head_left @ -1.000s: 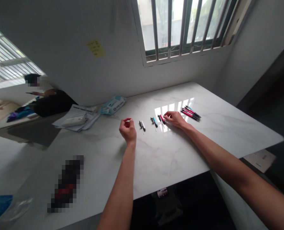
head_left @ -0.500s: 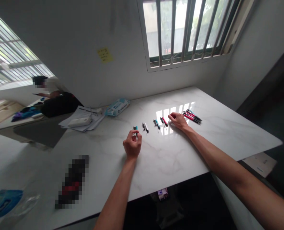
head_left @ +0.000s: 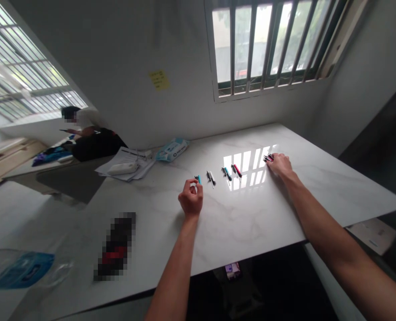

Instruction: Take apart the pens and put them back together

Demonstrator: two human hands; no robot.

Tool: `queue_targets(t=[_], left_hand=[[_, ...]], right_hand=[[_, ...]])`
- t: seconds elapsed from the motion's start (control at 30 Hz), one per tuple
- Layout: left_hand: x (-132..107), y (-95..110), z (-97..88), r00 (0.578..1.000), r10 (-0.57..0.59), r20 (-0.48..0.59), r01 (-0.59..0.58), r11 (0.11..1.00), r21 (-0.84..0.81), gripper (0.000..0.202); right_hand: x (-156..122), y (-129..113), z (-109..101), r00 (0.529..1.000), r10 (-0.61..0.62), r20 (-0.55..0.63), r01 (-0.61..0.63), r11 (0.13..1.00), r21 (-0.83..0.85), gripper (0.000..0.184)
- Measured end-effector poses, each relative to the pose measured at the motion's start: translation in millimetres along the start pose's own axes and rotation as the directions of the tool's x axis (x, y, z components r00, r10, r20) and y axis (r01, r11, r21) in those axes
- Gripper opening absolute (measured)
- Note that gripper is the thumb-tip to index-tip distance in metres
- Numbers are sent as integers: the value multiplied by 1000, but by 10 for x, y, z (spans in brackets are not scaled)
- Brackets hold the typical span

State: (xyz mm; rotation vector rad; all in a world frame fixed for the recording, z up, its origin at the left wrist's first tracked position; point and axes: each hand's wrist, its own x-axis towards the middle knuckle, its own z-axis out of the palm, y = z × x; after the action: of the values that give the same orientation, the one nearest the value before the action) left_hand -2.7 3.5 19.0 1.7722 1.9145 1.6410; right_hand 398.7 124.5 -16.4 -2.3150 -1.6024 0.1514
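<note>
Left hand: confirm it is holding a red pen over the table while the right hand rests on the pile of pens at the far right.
Not quite. The head view shows that the pen pinched in the left hand is teal, not red. The rest stands: the left hand is over the table, and the right hand rests on the pile of pens at the far right.

No legible text — yellow sticky note [head_left: 159, 80] and blue wipes pack [head_left: 173, 149] print too small

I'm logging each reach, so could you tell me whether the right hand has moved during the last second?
Yes. The right hand left the red pen and went rightward onto the pen pile.
</note>
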Motion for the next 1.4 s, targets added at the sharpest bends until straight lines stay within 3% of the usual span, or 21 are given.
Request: queue_targets(t=[0.1, 0.3, 0.53, 0.73, 0.9, 1.07, 1.23, 1.4], left_hand=[[15, -5, 21, 1000, -11, -5, 11, 1000, -16, 11], [19, 1, 66, 999, -47, 25, 48, 998, -30, 9], [0, 2, 71, 997, -64, 52, 65, 998, -16, 9], [-19, -30, 91, 996, -61, 66, 62, 998, -20, 11], [-9, -37, 77, 995, -90, 51, 92, 995, -38, 11], [-11, -61, 86, 991, -109, 72, 111, 993, -26, 9], [-8, -79, 95, 993, -103, 63, 105, 994, -18, 9], [9, -67, 86, 993, -104, 58, 105, 994, -18, 9]], right_hand=[[13, -13, 67, 995, -93, -21, 92, 996, -16, 42], [15, -248, 174, 975, -213, -63, 215, 976, 27, 46], [162, -549, 298, 962, -252, -105, 262, 960, 98, 44], [406, -992, 433, 873, -483, -76, 480, 820, 312, 33], [526, -1478, 515, 819, -573, -28, 514, 711, 480, 27], [489, -1610, 562, 820, -572, -16, 500, 703, 506, 24], [413, -1617, 403, 837, -543, -67, 494, 698, 518, 25], [277, -1608, -126, 846, -468, -254, 522, 634, 571, 30]])
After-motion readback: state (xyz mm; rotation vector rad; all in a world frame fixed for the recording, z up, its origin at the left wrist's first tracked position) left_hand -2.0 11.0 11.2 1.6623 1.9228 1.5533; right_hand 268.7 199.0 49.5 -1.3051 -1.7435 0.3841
